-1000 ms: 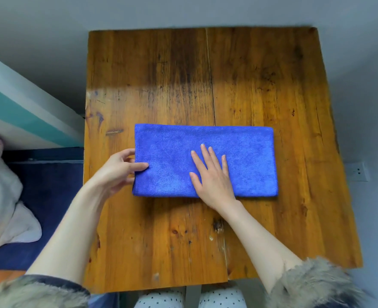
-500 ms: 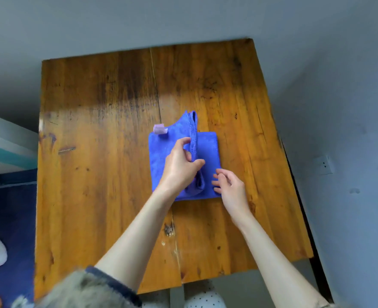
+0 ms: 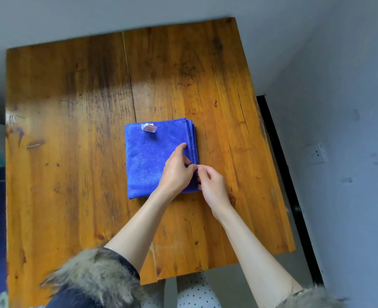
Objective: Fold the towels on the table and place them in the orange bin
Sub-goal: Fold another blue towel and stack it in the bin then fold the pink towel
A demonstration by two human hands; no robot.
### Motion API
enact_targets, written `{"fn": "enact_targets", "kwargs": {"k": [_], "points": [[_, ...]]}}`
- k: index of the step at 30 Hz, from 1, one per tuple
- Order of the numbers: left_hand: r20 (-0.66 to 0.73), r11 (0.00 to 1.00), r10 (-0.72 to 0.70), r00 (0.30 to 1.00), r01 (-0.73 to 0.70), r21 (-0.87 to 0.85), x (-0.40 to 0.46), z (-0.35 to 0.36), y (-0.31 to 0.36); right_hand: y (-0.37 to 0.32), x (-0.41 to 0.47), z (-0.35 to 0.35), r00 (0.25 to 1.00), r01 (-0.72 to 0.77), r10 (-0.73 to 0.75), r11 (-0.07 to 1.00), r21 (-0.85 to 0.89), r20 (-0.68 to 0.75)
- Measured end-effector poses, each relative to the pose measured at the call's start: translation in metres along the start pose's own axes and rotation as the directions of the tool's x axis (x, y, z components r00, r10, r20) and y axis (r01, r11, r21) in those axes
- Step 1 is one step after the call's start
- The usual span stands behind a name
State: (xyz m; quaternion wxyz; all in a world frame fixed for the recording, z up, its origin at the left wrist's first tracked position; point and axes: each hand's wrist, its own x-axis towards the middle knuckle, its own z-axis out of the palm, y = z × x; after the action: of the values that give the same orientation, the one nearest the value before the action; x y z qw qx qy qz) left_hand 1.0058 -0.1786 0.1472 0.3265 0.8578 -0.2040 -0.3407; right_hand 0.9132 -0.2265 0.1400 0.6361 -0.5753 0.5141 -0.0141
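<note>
A blue towel lies folded into a small square on the wooden table, a white tag on its far edge. Its stacked layers show along the right side. My left hand rests on the towel's near right part, thumb and fingers curled at the right edge. My right hand is beside it on the table, fingertips pinching at the towel's near right corner. The orange bin is out of view.
The table's right edge borders a dark gap and a grey wall with a socket. Dark blue floor or bedding lies to the left. Fur-trimmed sleeves and dotted trousers show at the bottom.
The towel went from a long rectangle to a square: my left hand carried the left half over to the right and laid it flat. The camera view shifted right.
</note>
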Motion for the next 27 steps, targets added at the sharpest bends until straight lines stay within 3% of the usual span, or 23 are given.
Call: {"fn": "enact_targets", "kwargs": {"k": [3,5,7,12,15,19,22,24,26,27], "points": [[-0.148,0.988,0.139,0.979,-0.148,-0.048,-0.013,-0.013,-0.009,-0.004,0.003,0.001,0.999,-0.004,0.002,0.999,-0.054,-0.032],[-0.307,0.959,0.278,0.91,-0.247,0.137,-0.021,-0.027,-0.025,-0.01,0.004,0.003,0.999,0.015,-0.02,0.994,-0.111,-0.043],[-0.354,0.893,0.379,0.855,-0.238,0.381,-0.024,-0.041,-0.046,-0.016,0.006,0.007,0.998,0.031,-0.044,0.973,-0.23,-0.05],[-0.134,0.783,0.306,0.943,-0.169,0.598,-0.017,-0.051,-0.08,-0.019,0.013,0.012,0.987,0.065,-0.124,0.888,-0.455,-0.101],[-0.046,0.673,0.316,0.948,-0.19,0.715,-0.01,-0.045,-0.084,-0.015,0.014,0.013,0.984,0.061,-0.122,0.918,-0.391,-0.133],[0.015,0.577,0.327,0.945,-0.212,0.789,-0.002,-0.042,-0.088,-0.014,0.016,0.01,0.989,-0.033,0.007,0.983,-0.179,-0.146],[0.039,0.564,0.365,0.93,-0.255,0.786,0.002,-0.046,-0.086,-0.018,0.014,0.013,0.985,-0.021,-0.023,0.968,-0.25,-0.172],[0.052,0.567,0.415,0.908,-0.303,0.766,0.006,-0.049,-0.083,-0.02,0.014,0.02,0.907,0.191,-0.352,0.834,-0.518,-0.232],[0.027,0.595,0.474,0.88,-0.343,0.727,0.013,-0.054,-0.079,-0.023,0.022,0.03,0.755,0.401,-0.651,0.558,-0.726,-0.083],[0.006,0.608,0.507,0.862,-0.362,0.707,0.017,-0.056,-0.077,-0.026,0.031,0.036,0.702,0.456,-0.712,0.431,-0.779,0.017]]}}
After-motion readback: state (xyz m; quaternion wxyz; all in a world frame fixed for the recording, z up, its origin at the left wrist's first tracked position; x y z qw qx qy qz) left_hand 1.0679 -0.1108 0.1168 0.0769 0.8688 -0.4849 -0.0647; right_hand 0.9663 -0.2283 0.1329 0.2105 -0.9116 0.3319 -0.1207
